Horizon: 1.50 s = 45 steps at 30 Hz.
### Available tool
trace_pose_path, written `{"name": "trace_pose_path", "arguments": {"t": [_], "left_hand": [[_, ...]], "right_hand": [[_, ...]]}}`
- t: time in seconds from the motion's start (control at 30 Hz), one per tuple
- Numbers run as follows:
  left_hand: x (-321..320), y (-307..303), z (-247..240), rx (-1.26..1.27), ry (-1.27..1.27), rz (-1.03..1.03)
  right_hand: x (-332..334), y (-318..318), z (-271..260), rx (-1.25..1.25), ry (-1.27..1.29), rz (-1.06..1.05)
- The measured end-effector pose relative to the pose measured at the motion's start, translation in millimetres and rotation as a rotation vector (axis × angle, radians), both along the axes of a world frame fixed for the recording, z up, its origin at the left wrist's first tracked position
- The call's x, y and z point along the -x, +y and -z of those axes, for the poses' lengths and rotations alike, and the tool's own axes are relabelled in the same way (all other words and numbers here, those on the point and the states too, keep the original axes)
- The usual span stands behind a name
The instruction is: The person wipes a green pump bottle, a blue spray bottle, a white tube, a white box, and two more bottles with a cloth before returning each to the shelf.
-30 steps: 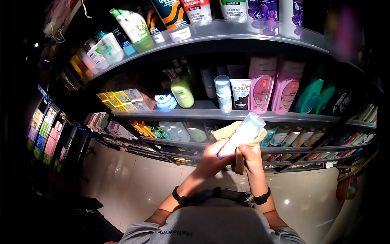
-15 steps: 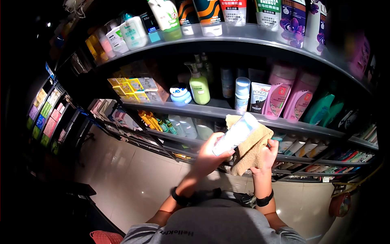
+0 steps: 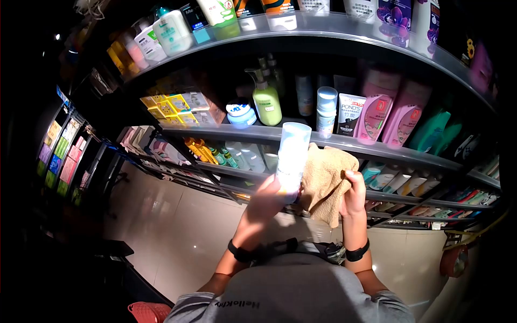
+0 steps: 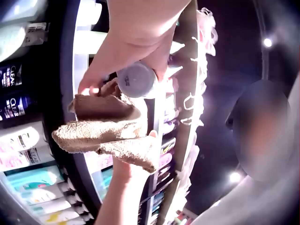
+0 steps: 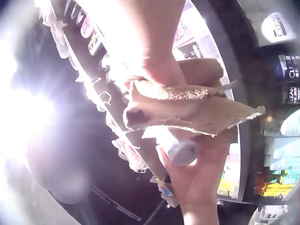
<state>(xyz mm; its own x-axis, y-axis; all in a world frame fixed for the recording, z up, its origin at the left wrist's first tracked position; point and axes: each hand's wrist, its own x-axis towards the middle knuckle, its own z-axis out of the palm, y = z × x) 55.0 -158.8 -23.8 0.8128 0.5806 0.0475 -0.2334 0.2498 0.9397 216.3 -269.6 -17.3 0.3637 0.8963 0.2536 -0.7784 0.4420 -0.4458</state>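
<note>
Bottle (image 3: 293,156) and cloth (image 3: 327,180) held before a shelf (image 3: 242,132).
The left hand's (image 3: 265,198) fingers wrap round the bottle's lower end; the bottle stands nearly upright, cloth just beside it, its right edge pinched by the right hand's (image 3: 354,196) fingers; pink bottles (image 3: 374,113) stand beyond.

a gap between green pump bottle (image 3: 267,106) and clear-capped bottle (image 3: 326,119); shadowed bottle (image 3: 304,98) obstructs behind.

Bottle label (image 3: 293,159) — blurred, unreadable
</note>
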Motion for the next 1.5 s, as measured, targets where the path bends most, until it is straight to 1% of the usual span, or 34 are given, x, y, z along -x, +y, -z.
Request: {"name": "trace_pose_path", "arguments": {"t": [0.03,0.07,0.1,0.13,0.23,0.27,0.3,0.37,0.43,0.47,0.5,0.53,0.57,0.63,0.67,0.7,0.73,0.77,0.8,0.87,0.9,0.93,1.0,1.03,1.07,1.1,1.13,1.17,1.23,1.27,1.3,1.37,1.4,1.5], "left_hand": [[9,3,10,0.105,0.051,0.032],[13,9,24,-0.045,0.093,-0.02],[16,11,28,-0.052,0.088,-0.031],[19,12,30,-0.006,0.069,-0.007],[23,12,33,0.075,0.068,0.021],[21,5,19,0.186,0.027,0.027],[19,2,10,0.298,-0.016,0.033],[21,-1,3,0.367,-0.013,0.027],[25,-9,-13,0.227,0.028,-0.172],[29,2,-2,0.156,0.09,-0.236],[30,-4,-18,0.15,0.095,-0.238],[30,-17,-39,0.138,0.004,-0.36],[30,-30,-59,0.129,-0.089,-0.48],[44,-24,-66,0.121,-0.05,-0.383],[42,-14,-55,0.054,-0.104,-0.363],[40,-5,-48,-0.014,-0.158,-0.344],[38,1,-52,-0.013,-0.155,-0.345],[37,7,-57,-0.065,-0.134,-0.215],[37,10,-60,-0.119,-0.113,-0.083],[37,11,-59,-0.144,-0.114,-0.101],[36,9,-60,-0.161,-0.118,-0.124],[35,1,-61,-0.158,-0.118,-0.121],[26,-27,-79,-0.052,-0.163,-0.316],[25,-24,-75,-0.047,-0.158,-0.314],[24,-14,-69,-0.102,-0.087,-0.215],[22,-3,-63,-0.161,-0.017,-0.113],[22,4,-55,-0.204,0.004,-0.062],[21,8,-52,-0.207,0.005,-0.054],[20,9,-47,-0.435,-0.009,-0.137],[19,6,-52,-0.474,0.035,-0.219],[19,4,-51,-0.472,0.035,-0.22],[18,2,-49,-0.621,0.135,-0.393],[16,2,-48,-0.599,0.071,-0.374],[8,-9,-46,-0.705,0.168,-0.37]], "right_hand": [[1,2,1,-0.001,-0.002,-0.011],[2,5,1,0.076,-0.015,-0.024],[2,7,1,0.152,-0.029,-0.035],[3,6,-6,0.237,-0.177,-0.023],[4,7,-8,0.294,-0.323,0.089],[4,5,-12,0.334,-0.267,0.072],[2,7,-8,0.299,-0.25,0.061],[4,7,-11,0.253,-0.282,0.101],[-3,7,-7,0.224,-0.38,0.049],[-7,5,-5,0.117,-0.345,-0.053],[-9,2,-5,0.008,-0.309,-0.152],[-7,-1,-9,-0.082,-0.253,-0.236],[-5,0,-5,-0.082,-0.25,-0.236],[1,10,15,0.026,-0.395,-0.255],[11,29,24,0.103,-0.322,-0.239],[24,34,33,-0.054,-0.085,-0.331],[40,45,36,0.059,-0.162,-0.228],[50,52,38,0.169,-0.237,-0.124],[49,53,41,0.166,-0.232,-0.122],[43,54,44,0.04,-0.243,0.136],[40,54,41,0.115,-0.082,0.124],[36,50,36,0.066,-0.011,0.046],[34,49,35,-0.033,0.156,-0.134],[33,53,46,-0.028,0.161,-0.131],[32,61,61,0.033,-0.277,-0.054],[32,67,55,0.092,-0.714,0.028],[22,74,40,0.079,-1.593,0.2],[23,70,41,0.083,-1.59,0.208],[29,56,45,0.107,-0.079,-0.08],[27,51,44,0.112,-0.079,-0.08],[22,44,40,0.033,-0.086,-0.09],[17,31,28,-0.132,-0.099,-0.111],[24,27,16,0.054,-0.144,0.05],[29,31,17,-0.014,-0.064,0.043]]}}
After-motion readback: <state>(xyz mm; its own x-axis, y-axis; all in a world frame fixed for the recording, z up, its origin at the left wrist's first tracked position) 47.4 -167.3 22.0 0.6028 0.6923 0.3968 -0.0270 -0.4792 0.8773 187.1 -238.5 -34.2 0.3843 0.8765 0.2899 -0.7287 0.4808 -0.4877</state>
